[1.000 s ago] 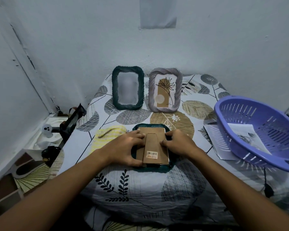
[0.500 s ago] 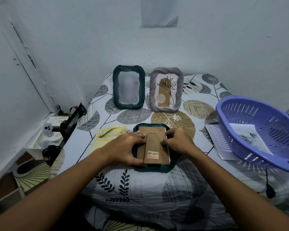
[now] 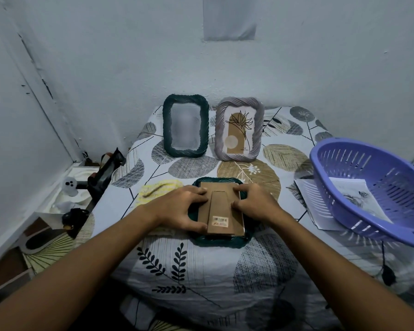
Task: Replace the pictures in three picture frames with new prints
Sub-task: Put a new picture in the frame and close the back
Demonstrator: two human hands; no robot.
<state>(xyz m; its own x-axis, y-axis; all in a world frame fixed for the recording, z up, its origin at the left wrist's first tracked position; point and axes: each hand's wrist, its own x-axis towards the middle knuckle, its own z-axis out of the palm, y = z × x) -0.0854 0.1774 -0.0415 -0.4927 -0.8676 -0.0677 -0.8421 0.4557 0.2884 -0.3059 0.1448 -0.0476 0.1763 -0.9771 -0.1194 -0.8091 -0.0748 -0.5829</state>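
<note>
A dark green frame (image 3: pixel 215 243) lies face down at the middle of the table, its brown backing board (image 3: pixel 221 206) with folded stand and barcode sticker facing up. My left hand (image 3: pixel 177 209) grips the frame's left side, thumb at the board's lower left corner. My right hand (image 3: pixel 256 204) curls its fingers over the board's right edge. Behind stand a second dark green frame (image 3: pixel 167 130) with a blurred picture and a lilac frame (image 3: pixel 221 130) holding a plant print (image 3: pixel 238 132).
A purple slotted basket (image 3: pixel 344 220) at the right holds paper prints (image 3: pixel 359 197), and more sheets (image 3: pixel 313 201) lie under its edge. A yellow cloth (image 3: pixel 158 191) lies left of the face-down frame. Black objects (image 3: pixel 103 177) and a white figure (image 3: pixel 69 186) crowd the floor at the left.
</note>
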